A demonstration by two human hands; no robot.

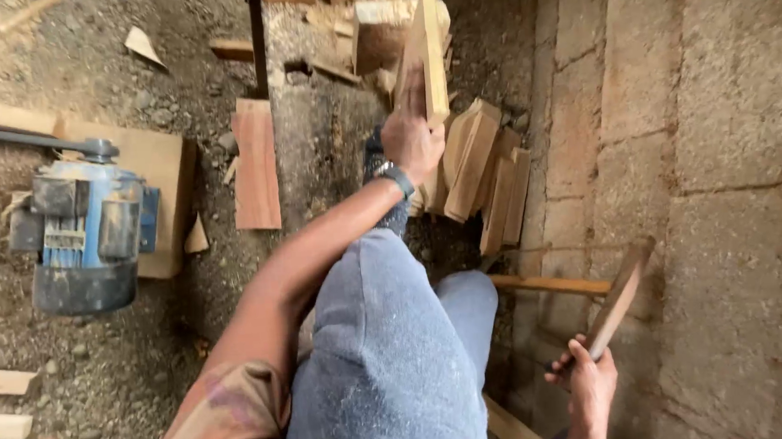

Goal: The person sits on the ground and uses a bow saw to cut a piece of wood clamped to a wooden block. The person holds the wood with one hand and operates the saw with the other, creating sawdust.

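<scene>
While the left hand [411, 136] grips a plank [427, 56], the right hand [589, 382] holds a board [621, 295]

A small rectangular label plate [63, 240] sits on the side of the blue electric motor [85, 233] at the left; it looks pale grey, perhaps metal, though too blurred to be sure. No packages, signs or screens show.

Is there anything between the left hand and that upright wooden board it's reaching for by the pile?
Nothing visible. The left hand already rests against the upright board, fingers on its face, above the pile of leaning boards. The right hand holds a separate wooden piece near the block wall.
</scene>
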